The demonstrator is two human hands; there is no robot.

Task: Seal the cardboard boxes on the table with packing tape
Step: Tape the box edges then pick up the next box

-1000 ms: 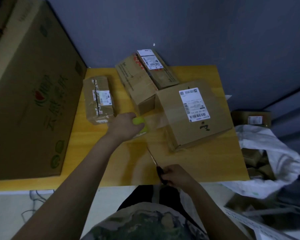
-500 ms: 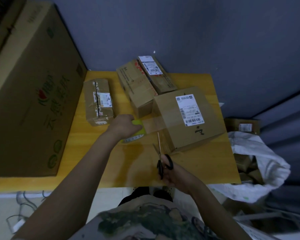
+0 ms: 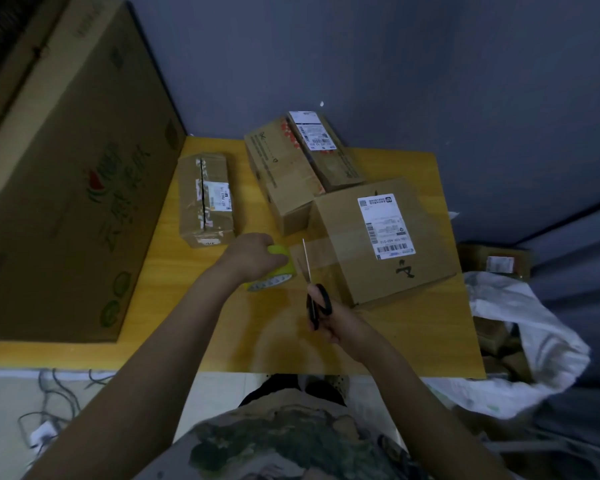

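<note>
The brown cardboard box with the white shipping label sits toward the right edge of the yellow wooden table, about midway between its near and far edges. A band of clear packing tape runs across its top and leaves its left side, stretched in the air to the yellow-green tape roll. The left hand grips that roll from above, fingers curled over it, just off the box's left side. The right hand holds the black-handled scissors, fingers through the loops, with the blades slightly parted and pointing away at the free span of tape between roll and box.

The cut looks ready to be made, and I judge several risks. If the left hand eases its pull, the span may sag and stick to itself or fold between the blades. A slanted cut would leave a ragged tail. The blades work close to the left fingers. The loose end may also snap back onto the roll.

Behind, a long narrow box lies near the far left corner, and two stacked boxes stand at the far edge. A big printed carton covers the left edge, and a white sack lies beyond the right edge.
</note>
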